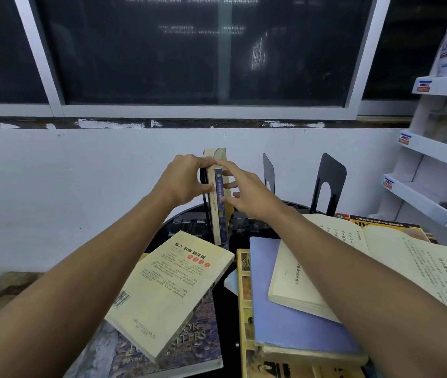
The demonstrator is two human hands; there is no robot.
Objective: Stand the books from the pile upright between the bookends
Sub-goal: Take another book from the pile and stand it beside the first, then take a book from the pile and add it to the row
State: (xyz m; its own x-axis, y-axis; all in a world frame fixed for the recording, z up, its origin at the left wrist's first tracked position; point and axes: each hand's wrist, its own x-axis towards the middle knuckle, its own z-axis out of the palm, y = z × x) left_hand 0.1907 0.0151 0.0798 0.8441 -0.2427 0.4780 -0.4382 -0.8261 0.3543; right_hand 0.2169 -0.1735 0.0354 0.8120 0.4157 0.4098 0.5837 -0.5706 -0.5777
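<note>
Two books stand upright at the table's middle back: a cream-spined one and a blue-spined book (pixel 220 211) beside it. My left hand (pixel 182 182) grips their top left edge, thumb on the spines. My right hand (pixel 241 192) touches the blue-spined book from the right with spread, mostly straight fingers. A black bookend (pixel 204 186) shows just left of the books, mostly hidden by my left hand. Two more black bookends (pixel 330 181) stand apart to the right. A pale yellow book (pixel 170 290) lies flat atop a dark one at the near left.
At the near right lies a pile: a blue book (pixel 293 317), an open book (pixel 367 257) and several others beneath. The round black table (pixel 189 227) stands against a white wall. A white shelf rack (pixel 432 165) rises at the right.
</note>
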